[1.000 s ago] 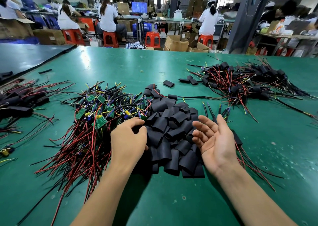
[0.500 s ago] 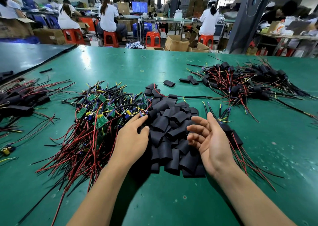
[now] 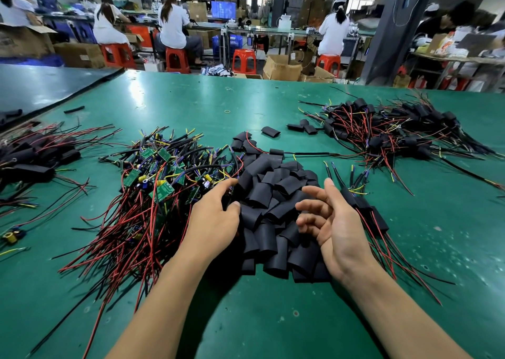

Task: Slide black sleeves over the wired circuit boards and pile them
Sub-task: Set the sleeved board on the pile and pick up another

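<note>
A heap of flat black sleeves [image 3: 276, 192] lies in front of me on the green table [image 3: 207, 104]. Left of it sprawls a tangle of green circuit boards with red and black wires [image 3: 153, 186]. My left hand [image 3: 216, 222] rests palm down where boards and sleeves meet, index finger stretched forward, thumb against a sleeve. My right hand [image 3: 333, 227] hovers palm up at the heap's right edge, fingers loosely curled, holding nothing. A pile of sleeved boards [image 3: 388, 132] lies at the far right. A couple of sleeved boards [image 3: 369, 208] lie just right of my right hand.
More sleeved boards [image 3: 30, 156] lie at the left edge. A few loose sleeves [image 3: 300, 127] sit beyond the heap. A dark table [image 3: 41, 88] adjoins at the far left. Seated people, red stools and cardboard boxes fill the background.
My left hand slid forward along the boundary and its index finger stretched out. My right hand moved left toward the heap and its fingers curled in.
</note>
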`<state>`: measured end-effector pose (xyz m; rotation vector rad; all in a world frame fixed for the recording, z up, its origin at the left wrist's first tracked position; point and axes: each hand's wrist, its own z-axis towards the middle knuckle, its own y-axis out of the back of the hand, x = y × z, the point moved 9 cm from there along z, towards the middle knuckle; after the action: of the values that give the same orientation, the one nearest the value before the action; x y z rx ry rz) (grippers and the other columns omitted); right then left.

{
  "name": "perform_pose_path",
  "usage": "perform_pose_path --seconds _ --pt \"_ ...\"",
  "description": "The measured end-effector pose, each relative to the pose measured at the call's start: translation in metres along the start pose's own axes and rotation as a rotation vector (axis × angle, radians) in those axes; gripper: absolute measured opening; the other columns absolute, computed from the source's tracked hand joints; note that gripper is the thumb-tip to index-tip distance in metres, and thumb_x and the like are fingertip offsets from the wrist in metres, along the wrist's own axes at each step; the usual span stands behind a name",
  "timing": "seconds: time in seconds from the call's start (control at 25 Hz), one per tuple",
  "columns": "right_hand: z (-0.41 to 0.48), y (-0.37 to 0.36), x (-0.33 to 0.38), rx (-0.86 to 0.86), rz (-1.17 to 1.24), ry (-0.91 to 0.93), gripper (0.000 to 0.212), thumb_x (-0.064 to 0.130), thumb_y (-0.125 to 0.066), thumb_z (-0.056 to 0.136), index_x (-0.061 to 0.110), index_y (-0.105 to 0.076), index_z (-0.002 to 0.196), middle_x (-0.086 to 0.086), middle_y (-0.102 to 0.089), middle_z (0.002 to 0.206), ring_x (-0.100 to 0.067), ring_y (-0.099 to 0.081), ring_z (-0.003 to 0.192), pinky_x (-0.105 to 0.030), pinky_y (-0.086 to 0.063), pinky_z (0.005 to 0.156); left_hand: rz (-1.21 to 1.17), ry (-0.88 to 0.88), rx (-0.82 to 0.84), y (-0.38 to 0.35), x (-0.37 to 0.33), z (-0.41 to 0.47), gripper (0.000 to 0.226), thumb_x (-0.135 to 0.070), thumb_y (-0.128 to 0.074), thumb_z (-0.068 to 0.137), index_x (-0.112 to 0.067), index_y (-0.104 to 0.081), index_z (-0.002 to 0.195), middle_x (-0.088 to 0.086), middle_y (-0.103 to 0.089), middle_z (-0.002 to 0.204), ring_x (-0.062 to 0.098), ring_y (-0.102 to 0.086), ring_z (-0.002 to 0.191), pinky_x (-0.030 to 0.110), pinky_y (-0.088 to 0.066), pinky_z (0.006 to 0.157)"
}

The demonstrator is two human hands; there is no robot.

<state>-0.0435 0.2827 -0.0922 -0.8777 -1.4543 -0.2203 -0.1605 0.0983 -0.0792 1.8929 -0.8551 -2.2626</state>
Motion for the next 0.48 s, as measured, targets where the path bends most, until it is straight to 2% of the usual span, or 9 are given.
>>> perform_pose_path --seconds 0.12,0.16,0.2,0.24,0.32,0.4,0.48 --pt "0.0002 0.0000 0.0002 0.005 -0.001 0.001 0.042 0.044 -0.049 0.100 0.006 -0.066 0.101 -0.010 -0.068 0.071 -0.016 -0.057 0.047 -0.024 -0.049 0.045 -0.020 -0.027 -0.046 0.0032 0.0008 0.0007 0.043 -0.009 -0.056 0.093 -0.034 -0.060 0.129 -0.011 -0.066 0.100 -0.007 -0.055 0.062 0.004 -0.042 0.063" --pt "0.0002 0.0000 0.0003 0.006 -0.001 0.001 0.042 0.044 -0.049 0.100 0.006 -0.066 0.101 -0.010 -0.068 0.071 -0.016 -0.057 0.047 -0.024 -0.049 0.045 -0.053 -0.036 -0.063 0.0044 0.0006 0.0008 0.043 -0.008 -0.056 0.093 -0.032 -0.062 0.128 -0.007 -0.066 0.099 -0.001 -0.057 0.066 0.012 -0.047 0.071" --pt "0.0001 -0.0002 0.0004 0.008 -0.002 0.001 0.042 0.044 -0.049 0.100 0.006 -0.066 0.101 -0.010 -0.068 0.071 -0.016 -0.057 0.047 -0.024 -0.049 0.046 -0.099 -0.040 -0.077 0.0059 -0.0001 0.0008 0.042 -0.006 -0.056 0.092 -0.032 -0.063 0.125 -0.004 -0.068 0.095 0.009 -0.060 0.066 0.023 -0.052 0.072" --pt "0.0001 -0.0003 0.0004 0.009 -0.004 0.000 0.041 0.044 -0.049 0.100 0.006 -0.066 0.101 -0.010 -0.068 0.071 -0.016 -0.057 0.047 -0.024 -0.049 0.046 -0.156 -0.043 -0.088 0.0070 -0.0013 0.0008 0.041 -0.004 -0.056 0.092 -0.031 -0.065 0.121 -0.004 -0.069 0.093 0.016 -0.061 0.060 0.028 -0.053 0.063" --pt "0.0004 -0.0005 0.0006 0.013 -0.006 0.000 0.041 0.045 -0.049 0.100 0.007 -0.066 0.101 -0.009 -0.068 0.071 -0.016 -0.057 0.048 -0.024 -0.049 0.047 -0.279 -0.043 -0.098 0.0088 -0.0027 0.0018 0.036 -0.001 -0.056 0.092 -0.029 -0.067 0.113 -0.008 -0.071 0.100 0.017 -0.059 0.045 0.025 -0.047 0.046" --pt "0.0008 -0.0011 0.0009 0.017 -0.009 0.001 0.041 0.045 -0.050 0.100 0.008 -0.066 0.101 -0.009 -0.069 0.071 -0.016 -0.058 0.047 -0.025 -0.049 0.048 -0.362 -0.026 -0.083 0.0081 -0.0027 0.0021 0.034 0.000 -0.057 0.092 -0.029 -0.068 0.108 -0.009 -0.069 0.106 0.017 -0.058 0.042 0.023 -0.044 0.041" --pt "0.0010 -0.0007 0.0008 0.017 -0.010 0.004 0.041 0.045 -0.050 0.100 0.008 -0.066 0.101 -0.009 -0.069 0.072 -0.016 -0.058 0.047 -0.025 -0.048 0.049 -0.333 -0.009 -0.048 0.0034 -0.0012 0.0014 0.035 -0.003 -0.060 0.092 -0.032 -0.069 0.108 -0.009 -0.070 0.101 0.018 -0.061 0.046 0.025 -0.046 0.044"
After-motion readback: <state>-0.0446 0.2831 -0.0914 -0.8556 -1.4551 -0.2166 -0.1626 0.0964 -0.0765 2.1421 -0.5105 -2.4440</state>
